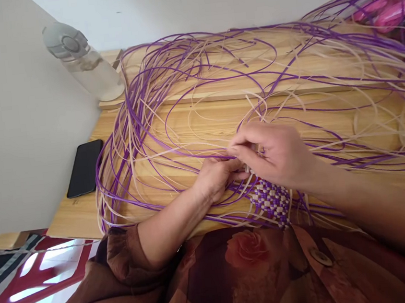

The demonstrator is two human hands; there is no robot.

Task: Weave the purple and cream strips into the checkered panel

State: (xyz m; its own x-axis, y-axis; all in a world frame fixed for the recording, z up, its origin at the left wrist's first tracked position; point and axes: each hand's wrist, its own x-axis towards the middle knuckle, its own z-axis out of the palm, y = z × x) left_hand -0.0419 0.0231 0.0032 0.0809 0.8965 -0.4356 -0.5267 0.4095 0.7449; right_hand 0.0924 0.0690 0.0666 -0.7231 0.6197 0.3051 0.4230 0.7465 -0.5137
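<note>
while the left hand (214, 176) and right hand (280, 150) meet near the frame's centre, fingers nearly closed, seemingly pinching strands (227, 157), the checked purple-and-cream weave (271, 202) sits below, right of lower centre.

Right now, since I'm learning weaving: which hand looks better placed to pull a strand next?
Probably the right hand: it arches over the top of the purple-and-cream woven piece, apparently pinching. The left hand sits lower, beside the piece's upper-left edge, perhaps steadying it.

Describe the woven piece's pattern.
Woven piece: small purple and cream blocks, checkered; see the head view.
</note>
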